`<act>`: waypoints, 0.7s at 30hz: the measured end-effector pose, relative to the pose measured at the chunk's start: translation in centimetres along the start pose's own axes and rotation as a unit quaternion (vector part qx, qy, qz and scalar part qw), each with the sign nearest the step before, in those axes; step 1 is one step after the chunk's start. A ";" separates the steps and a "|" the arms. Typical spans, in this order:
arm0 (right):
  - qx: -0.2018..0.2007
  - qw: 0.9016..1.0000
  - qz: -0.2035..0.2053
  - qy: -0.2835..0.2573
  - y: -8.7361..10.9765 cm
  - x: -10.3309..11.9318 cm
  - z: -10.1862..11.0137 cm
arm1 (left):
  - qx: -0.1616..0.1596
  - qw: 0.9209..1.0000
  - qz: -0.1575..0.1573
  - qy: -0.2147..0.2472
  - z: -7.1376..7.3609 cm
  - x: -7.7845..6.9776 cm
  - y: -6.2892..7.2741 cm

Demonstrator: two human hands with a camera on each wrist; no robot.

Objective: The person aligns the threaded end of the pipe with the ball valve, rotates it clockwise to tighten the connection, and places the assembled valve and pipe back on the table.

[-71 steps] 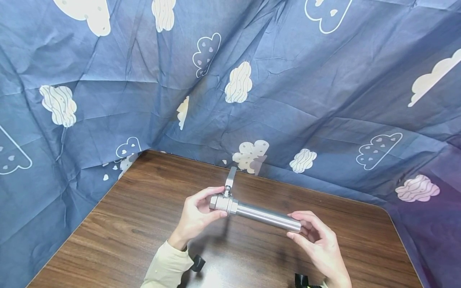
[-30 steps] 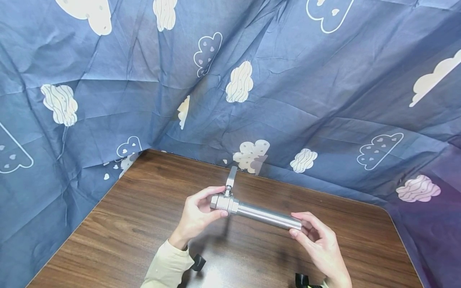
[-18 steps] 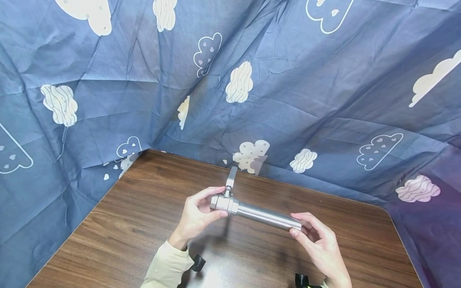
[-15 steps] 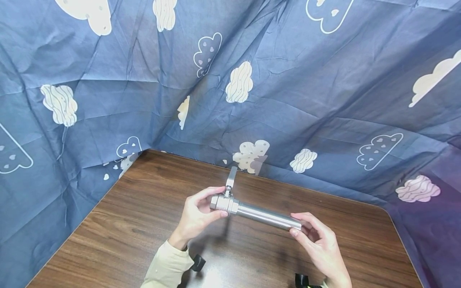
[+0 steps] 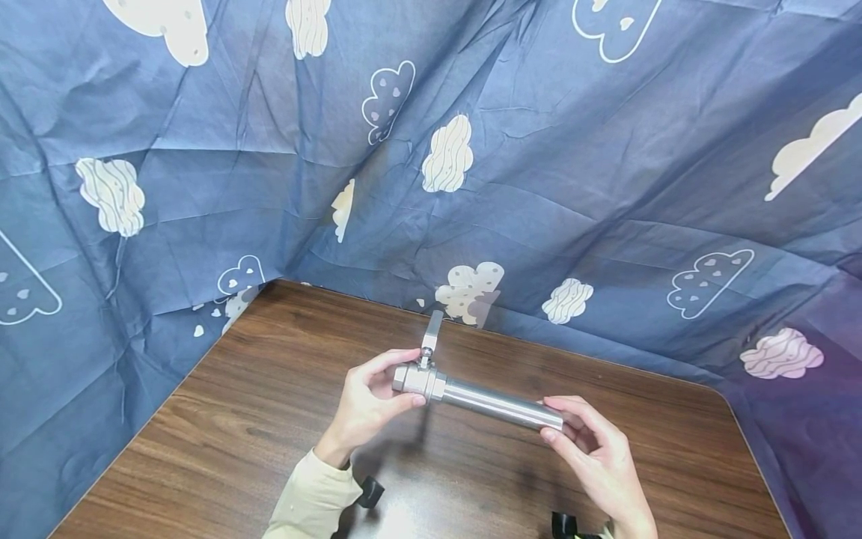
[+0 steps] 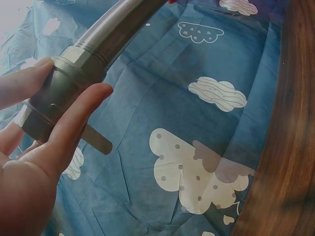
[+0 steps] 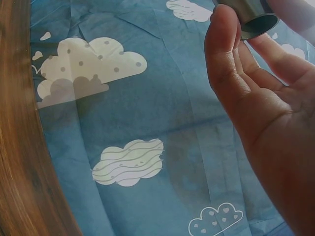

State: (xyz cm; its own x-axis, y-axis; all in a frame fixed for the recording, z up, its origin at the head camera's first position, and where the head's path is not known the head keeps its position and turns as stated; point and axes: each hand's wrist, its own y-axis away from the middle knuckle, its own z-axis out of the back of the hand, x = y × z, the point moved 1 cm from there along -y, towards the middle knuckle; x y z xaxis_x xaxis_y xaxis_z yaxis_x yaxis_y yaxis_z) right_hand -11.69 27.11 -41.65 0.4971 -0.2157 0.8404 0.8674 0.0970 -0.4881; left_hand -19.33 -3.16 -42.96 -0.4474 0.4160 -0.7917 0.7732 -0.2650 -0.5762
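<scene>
A silver ball valve [image 5: 414, 380] with a flat lever handle [image 5: 433, 330] is held above the table, joined in line with a long steel pipe [image 5: 498, 404]. My left hand [image 5: 364, 408] grips the valve body between thumb and fingers. The lever points away from me, toward the back. At the other end, my right hand [image 5: 595, 453] pinches the pipe near its tip. In the right wrist view the pipe's hollow end [image 7: 258, 24] shows between the thumb and fingers. The left wrist view shows the pipe running into the hex collar of the valve [image 6: 64, 93].
A brown wood-grain table [image 5: 269, 389] lies under both hands. Blue cloth [image 5: 377, 187] printed with white clouds hangs behind and on both sides. Black pieces of the wrist gear [image 5: 371, 492] show by each wrist.
Since the first frame, my right thumb has shifted slightly upward on the pipe's end. The left hand and the valve stay almost still.
</scene>
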 end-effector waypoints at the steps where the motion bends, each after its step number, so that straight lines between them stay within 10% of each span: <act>1: 0.003 1.000 0.010 -0.011 0.0 0.0 0.0 | -0.002 1.000 0.003 0.001 0.0 0.0 0.0; 10: 0.032 0.992 0.090 -0.079 -0.2 -0.3 -0.1 | -0.012 1.000 0.024 -0.004 -0.1 -0.1 0.0; 21: 0.018 0.994 0.082 -0.076 -0.1 -0.3 -0.1 | -0.006 1.000 0.018 0.000 -0.1 0.0 0.0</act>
State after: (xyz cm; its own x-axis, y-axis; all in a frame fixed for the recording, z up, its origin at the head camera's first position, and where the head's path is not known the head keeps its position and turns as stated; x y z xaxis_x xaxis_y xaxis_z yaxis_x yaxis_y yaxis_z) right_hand -11.95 27.03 -41.84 0.6276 -0.0454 0.7772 0.7731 0.1544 -0.6152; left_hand -19.28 -3.12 -42.98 -0.4191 0.4059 -0.8122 0.7944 -0.2692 -0.5445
